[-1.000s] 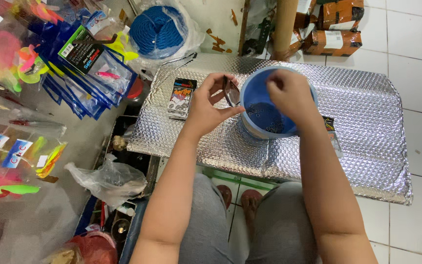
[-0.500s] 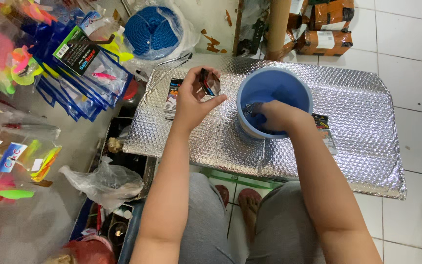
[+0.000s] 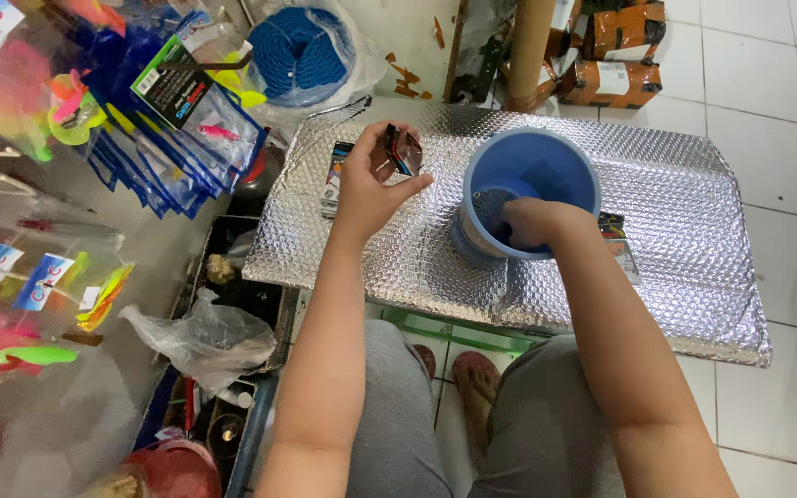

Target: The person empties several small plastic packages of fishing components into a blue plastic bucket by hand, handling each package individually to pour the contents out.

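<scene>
Right hand (image 3: 529, 224) sunk deeper into blue bucket (image 3: 565, 157), grip hidden; left hand (image 3: 371, 184) pinching small packet (image 3: 402, 150).

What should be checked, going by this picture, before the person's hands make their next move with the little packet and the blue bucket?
1. Left hand grips the small packet: ok, pinched between thumb and fingers.
2. Packet mouth open: cannot tell.
3. Right hand inside the blue bucket: ok, fingers down in it.
4. Right hand has picked something up: cannot tell, fingertips hidden.
5. Bucket stands upright on the silver padded sheet: ok.
6. Stack of packets within reach of the left hand: ok, lying just beside it.
</scene>
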